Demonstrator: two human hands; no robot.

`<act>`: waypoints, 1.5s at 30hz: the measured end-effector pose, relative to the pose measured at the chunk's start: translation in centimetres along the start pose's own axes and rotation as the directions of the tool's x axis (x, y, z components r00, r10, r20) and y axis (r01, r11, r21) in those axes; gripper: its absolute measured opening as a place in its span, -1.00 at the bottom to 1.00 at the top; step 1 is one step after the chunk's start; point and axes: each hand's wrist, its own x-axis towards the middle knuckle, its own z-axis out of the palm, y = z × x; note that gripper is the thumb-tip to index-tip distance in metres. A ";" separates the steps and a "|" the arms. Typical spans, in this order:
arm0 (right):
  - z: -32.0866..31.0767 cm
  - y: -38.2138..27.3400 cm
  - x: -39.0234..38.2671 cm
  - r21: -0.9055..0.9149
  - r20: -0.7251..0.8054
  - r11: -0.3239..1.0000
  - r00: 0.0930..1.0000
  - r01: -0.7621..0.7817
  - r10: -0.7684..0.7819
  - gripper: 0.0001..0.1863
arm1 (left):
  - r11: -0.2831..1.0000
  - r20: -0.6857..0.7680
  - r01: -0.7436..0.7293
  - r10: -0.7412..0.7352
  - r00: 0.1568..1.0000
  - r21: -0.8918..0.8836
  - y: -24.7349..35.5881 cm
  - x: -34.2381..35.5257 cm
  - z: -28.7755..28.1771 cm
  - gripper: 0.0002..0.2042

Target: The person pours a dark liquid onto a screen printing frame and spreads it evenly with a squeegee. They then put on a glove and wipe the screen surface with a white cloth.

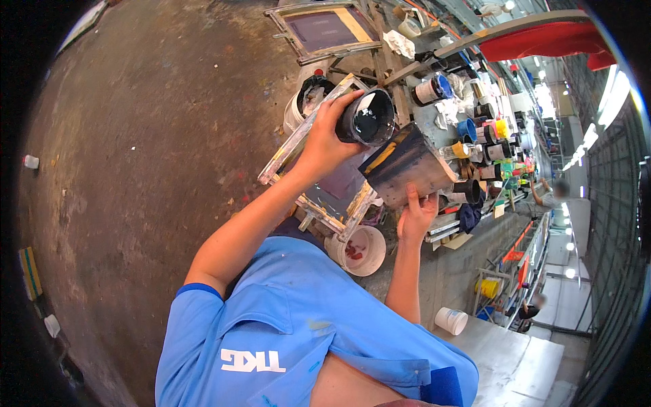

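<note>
One black tub (367,121) in left hand (333,134), stained sheet (412,167) in right hand (417,216)

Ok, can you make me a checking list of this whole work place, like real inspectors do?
Surface: brown floor, stained and speckled; grey bench, crowded.
Things in hand: black tub with dark, glossy contents; flat panel, smeared dark and yellow.
Clutter: many pots and a crumpled white rag.
Hands: left hand grips the tub; right hand holds the panel.
Cables: nothing clearly seen.
Surroundings: framed screen; white bucket with reddish residue; distant people; lit ceiling lamps.
</note>
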 end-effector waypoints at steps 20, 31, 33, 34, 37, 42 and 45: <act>1.3 -0.5 -1.1 -0.145 -0.168 0.949 0.938 0.280 -0.302 -0.31 | 0.665 0.260 0.607 -0.553 0.792 -0.435 -1.6 -4.1 0.1 -0.16; 1.3 -1.0 -1.8 -0.378 0.336 0.686 0.783 0.622 -0.524 -0.62 | 0.842 0.189 0.441 -0.400 0.897 -0.312 -3.0 -2.3 3.5 -0.12; 0.8 -1.4 -1.5 -0.355 0.397 0.694 0.773 0.627 -0.495 -0.64 | 0.893 0.169 0.379 -0.345 0.923 -0.245 -3.0 -2.3 3.6 -0.12; 0.2 -1.6 -1.3 -0.368 0.396 0.687 0.775 0.626 -0.493 -0.64 | 0.905 0.174 0.369 -0.336 0.925 -0.213 -2.1 -2.1 3.6 -0.12; -0.9 -1.2 -0.7 -0.386 0.392 0.682 0.780 0.621 -0.488 -0.65 | 0.905 0.155 0.369 -0.341 0.927 -0.214 -0.2 -1.8 2.8 -0.14; -2.3 0.2 -0.2 -0.492 0.305 0.629 0.796 0.602 -0.523 -0.67 | 0.793 0.175 0.414 -0.377 0.910 -0.446 3.0 -1.3 1.5 -0.09; -2.8 1.5 -0.4 -0.515 0.212 0.673 0.840 0.531 -0.500 -0.65 | 0.711 0.160 0.422 -0.407 0.899 -0.562 4.3 -1.1 0.9 -0.07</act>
